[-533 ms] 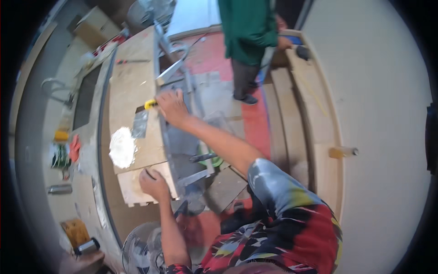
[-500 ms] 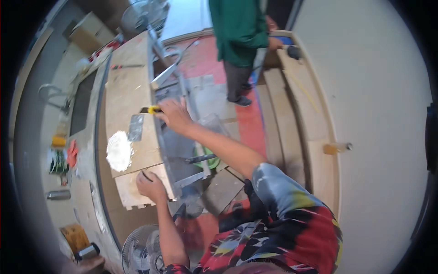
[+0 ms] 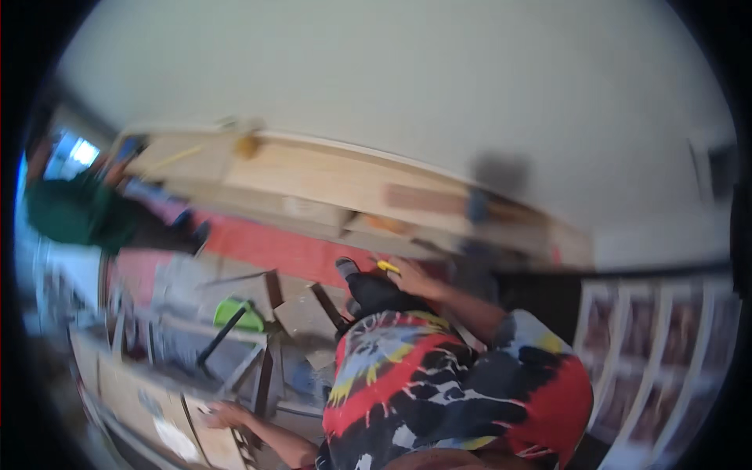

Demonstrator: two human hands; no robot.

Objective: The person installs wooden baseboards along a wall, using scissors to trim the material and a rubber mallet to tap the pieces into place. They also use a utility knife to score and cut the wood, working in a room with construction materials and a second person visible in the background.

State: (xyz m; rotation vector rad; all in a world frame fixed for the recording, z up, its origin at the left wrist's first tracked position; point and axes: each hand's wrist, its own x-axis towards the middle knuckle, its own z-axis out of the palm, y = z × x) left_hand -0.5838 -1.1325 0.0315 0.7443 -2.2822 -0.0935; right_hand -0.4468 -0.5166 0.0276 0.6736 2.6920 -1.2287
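Observation:
My right hand (image 3: 411,280) is in front of my body, closed around a yellow-handled putty knife (image 3: 387,266); its blade is lost in blur. My left hand (image 3: 225,415) rests at the near end of a pale wooden board (image 3: 205,440), fingers drawn together. What those fingers hold is too smeared to name; half a second ago a thin dark piece stuck out of them. Beyond that hand, a heap of white paste (image 3: 175,439) and a grey rectangular plate (image 3: 150,403) lie on the adjoining board.
A person in green (image 3: 82,207) stands at the far left by a long wooden cabinet frame (image 3: 313,168) along the wall. Between the cabinet and the boards lie red floor covering (image 3: 258,243), a green dustpan-like piece (image 3: 239,315) and loose panels (image 3: 307,321). Picture sheets (image 3: 650,345) stand at right.
My view and body have swung to the right, toward the wall cabinet. The putty knife has left the board with my right hand. My left hand stays at the board's end.

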